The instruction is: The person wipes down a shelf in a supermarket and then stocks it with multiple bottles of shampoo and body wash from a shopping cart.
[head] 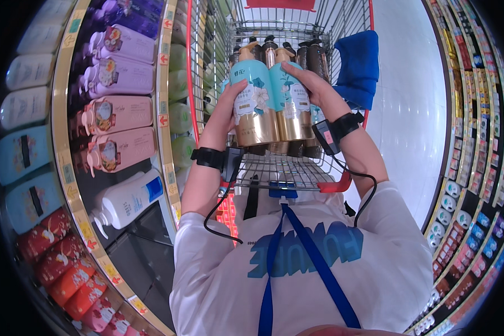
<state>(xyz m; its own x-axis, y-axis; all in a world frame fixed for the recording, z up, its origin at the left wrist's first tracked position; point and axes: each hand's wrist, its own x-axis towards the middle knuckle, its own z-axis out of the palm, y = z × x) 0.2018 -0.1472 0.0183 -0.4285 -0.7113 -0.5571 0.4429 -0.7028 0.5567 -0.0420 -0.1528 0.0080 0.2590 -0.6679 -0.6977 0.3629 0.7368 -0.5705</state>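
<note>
Two teal-and-gold pump bottles stand side by side, touching, over the wire shopping cart point(294, 166). My left hand point(231, 103) grips the left pump bottle point(255, 119) from its outer side, thumb across the front. Around the outer side of the right pump bottle point(294, 124) curls my right hand point(306, 82), its thumb near the shoulder below the pump. Both bottles have beige pump heads and floral labels with writing. Behind them in the cart are several dark brown pump bottles point(317, 61), partly hidden. More teal bottles show only in part beneath my hands.
Shelves on the left hold purple bottles point(126, 73), pink bottles point(126, 140) and a white pump bottle point(130, 199) lying tilted. A blue cloth point(357, 63) hangs over the cart's right side. Stocked shelves point(470, 147) line the far right, beyond the pale floor point(407, 105).
</note>
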